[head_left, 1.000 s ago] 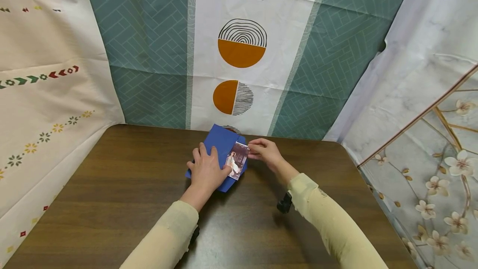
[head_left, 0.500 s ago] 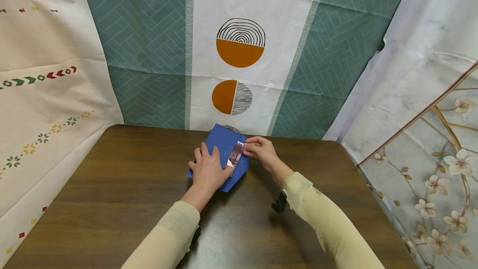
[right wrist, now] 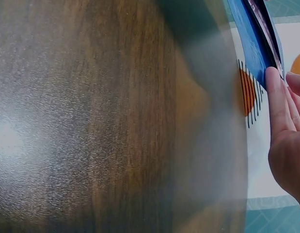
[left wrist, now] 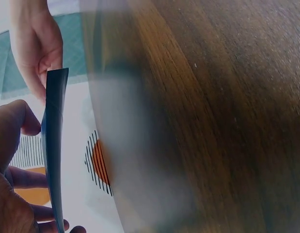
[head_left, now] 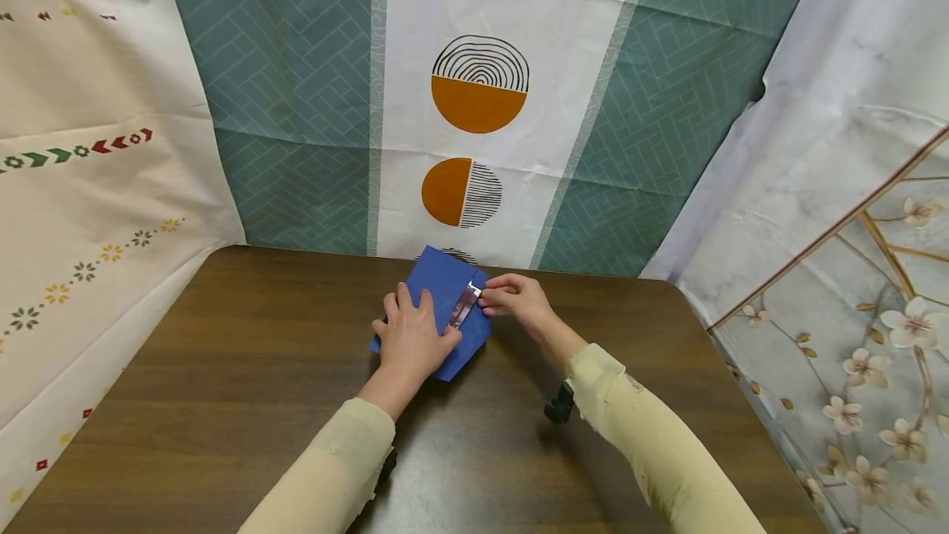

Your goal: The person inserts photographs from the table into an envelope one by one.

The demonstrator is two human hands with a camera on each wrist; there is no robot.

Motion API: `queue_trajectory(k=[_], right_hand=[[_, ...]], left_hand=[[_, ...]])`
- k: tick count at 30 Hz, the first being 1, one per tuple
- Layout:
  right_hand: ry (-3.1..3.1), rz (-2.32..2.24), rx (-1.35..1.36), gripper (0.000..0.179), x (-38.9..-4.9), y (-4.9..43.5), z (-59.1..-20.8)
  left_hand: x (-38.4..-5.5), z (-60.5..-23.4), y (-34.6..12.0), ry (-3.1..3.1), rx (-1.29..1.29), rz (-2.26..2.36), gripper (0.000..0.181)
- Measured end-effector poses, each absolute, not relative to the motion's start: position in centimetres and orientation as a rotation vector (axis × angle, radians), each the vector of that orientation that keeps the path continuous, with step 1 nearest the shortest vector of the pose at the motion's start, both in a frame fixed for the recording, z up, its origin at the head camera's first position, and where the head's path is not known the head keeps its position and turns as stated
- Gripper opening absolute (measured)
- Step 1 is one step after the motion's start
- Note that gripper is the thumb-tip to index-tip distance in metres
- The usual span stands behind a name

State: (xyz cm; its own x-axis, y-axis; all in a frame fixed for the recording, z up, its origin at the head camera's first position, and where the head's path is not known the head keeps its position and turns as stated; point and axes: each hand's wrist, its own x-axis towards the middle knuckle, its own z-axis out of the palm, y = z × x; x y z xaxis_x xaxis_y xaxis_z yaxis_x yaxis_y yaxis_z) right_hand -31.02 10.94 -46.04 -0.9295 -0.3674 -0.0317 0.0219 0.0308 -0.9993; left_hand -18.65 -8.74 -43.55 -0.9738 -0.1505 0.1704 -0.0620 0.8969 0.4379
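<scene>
A blue envelope [head_left: 439,277] is held tilted above the far part of the table. My left hand [head_left: 409,338] grips it, thumb on one face and fingertips showing at the lower edge in the left wrist view, where the envelope [left wrist: 54,126] appears edge-on. A narrow strip of a printed photo [head_left: 465,306] sticks out of the envelope's right-hand opening; the rest of the photo is hidden inside. My right hand [head_left: 521,303] pinches the photo's outer edge between thumb and fingers. In the right wrist view, that hand's fingers [right wrist: 279,109] lie right at the opening.
A brown wooden table [head_left: 245,402] lies beneath both hands. Behind it hangs a patterned curtain [head_left: 296,122], with a floral cloth [head_left: 853,336] along the right side and a cream cloth [head_left: 96,188] at the left. A black wrist device [head_left: 559,404] hangs under the right sleeve.
My right hand has moved slightly left, and the photo has slid further into the envelope, from mostly showing to a narrow strip. The left hand has kept its place.
</scene>
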Motion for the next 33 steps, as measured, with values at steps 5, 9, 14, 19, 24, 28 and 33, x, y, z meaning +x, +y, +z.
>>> queue_trajectory(k=[5,9,14,19,24,28,33], right_hand=[[2.010,-1.995,-0.340,0.024,-31.2,10.8,-46.5],[1.994,-2.021,-0.308,0.021,-31.4,10.4,-46.6],[2.001,-2.048,-0.256,0.018,-31.7,9.8,-46.5],[1.990,-2.076,-0.213,0.016,-32.0,9.4,-46.4],[1.975,-2.099,-0.206,0.017,-32.0,9.2,-46.1],[1.957,-2.109,-0.192,0.017,-31.7,9.0,-45.8],[1.933,-2.114,-0.206,0.020,-31.4,8.9,-45.6]], left_hand=[[-18.7,-43.6,-8.7,-2.872,0.160,-0.655,0.083],[-18.7,-43.6,-8.7,-2.875,0.156,-0.653,0.083],[-18.6,-43.5,-8.7,-2.875,0.148,-0.637,0.084],[-18.6,-43.4,-8.6,-2.869,0.141,-0.637,0.083],[-18.5,-43.3,-8.5,-2.866,0.140,-0.664,0.082],[-18.6,-43.4,-8.6,-2.872,0.157,-0.680,0.081],[-18.7,-43.5,-8.7,-2.876,0.172,-0.682,0.080]])
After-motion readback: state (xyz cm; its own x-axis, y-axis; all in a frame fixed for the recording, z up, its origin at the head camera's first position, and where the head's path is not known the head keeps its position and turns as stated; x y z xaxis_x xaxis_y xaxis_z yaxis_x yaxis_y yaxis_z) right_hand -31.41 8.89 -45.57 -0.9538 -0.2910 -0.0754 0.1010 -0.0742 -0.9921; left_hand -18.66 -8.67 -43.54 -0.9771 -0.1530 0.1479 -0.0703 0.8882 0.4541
